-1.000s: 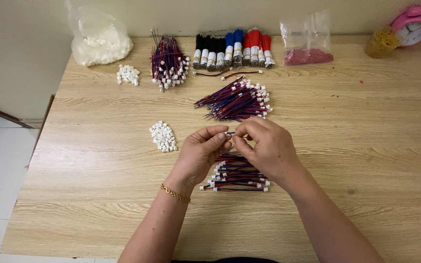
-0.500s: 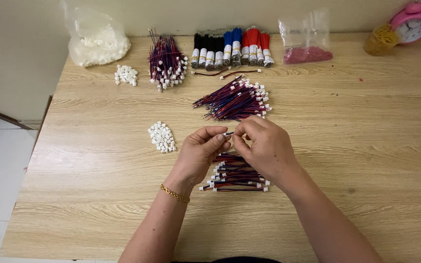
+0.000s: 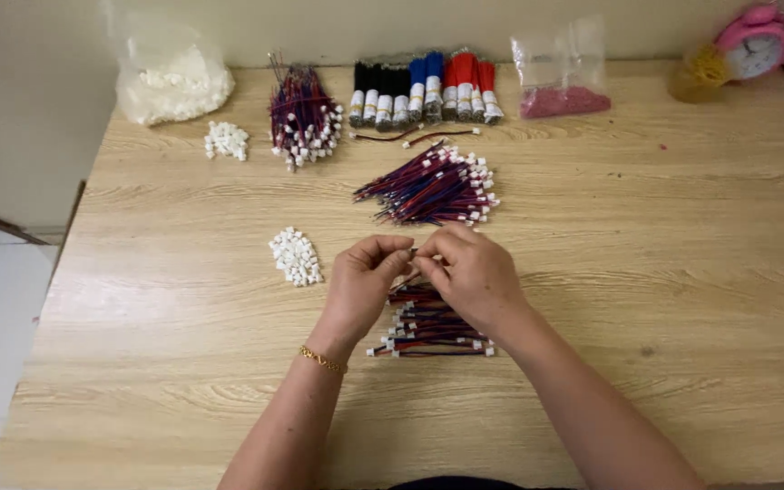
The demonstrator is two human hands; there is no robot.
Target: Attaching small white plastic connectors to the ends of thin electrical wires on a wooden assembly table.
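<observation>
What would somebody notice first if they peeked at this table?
Probably the two hands meeting mid-table, the left hand and right hand pinching something tiny between their fingertips. Right under them lies a pile of red-and-blue wires with white plugs, with a bigger pile just beyond. A pink alarm clock stands in the far right corner.

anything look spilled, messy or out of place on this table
Nothing is spilled or damaged. Two loose wires lie apart from the piles, just below the row of bundled wire ends. Both hands, left hand and right hand, meet over a tidy stack of red-blue leads.
</observation>
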